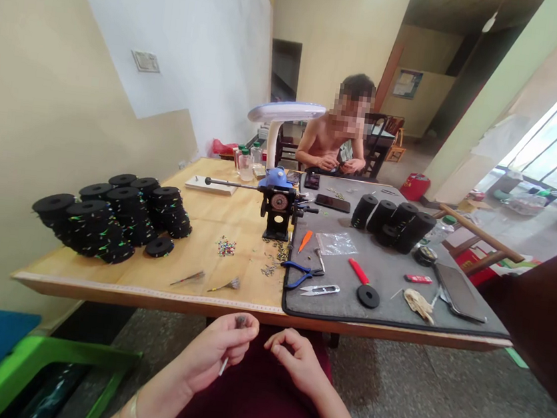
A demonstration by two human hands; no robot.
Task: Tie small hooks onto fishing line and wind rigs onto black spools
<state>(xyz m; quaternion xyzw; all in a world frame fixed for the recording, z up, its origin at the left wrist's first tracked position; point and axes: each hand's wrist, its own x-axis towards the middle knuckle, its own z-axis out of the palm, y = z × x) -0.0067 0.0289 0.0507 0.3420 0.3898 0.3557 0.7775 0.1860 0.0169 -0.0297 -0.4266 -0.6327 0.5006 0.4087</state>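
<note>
My left hand (230,344) is above my lap, just off the table's front edge, closed in a pinch. It holds a thin white stick (223,366) whose lower end pokes out under the fingers; something small and dark grey shows at the fingertips. Close by on the right, my right hand (297,360) has its fingers curled and thumb against them; whatever may be between them is too small to see. The hands do not touch. Beyond them on the wood lie two small brush-like bundles (230,285), a pile of coloured beads (226,247) and small metal bits (272,262).
Stacks of black foam spools (121,218) stand at left, more (397,222) at right. A hand-cranked device (279,212) and lamp (289,111) occupy the middle. Blue pliers (301,275), thread snips (319,290) and a black ring (368,296) lie on the grey mat (327,308). Someone sits opposite.
</note>
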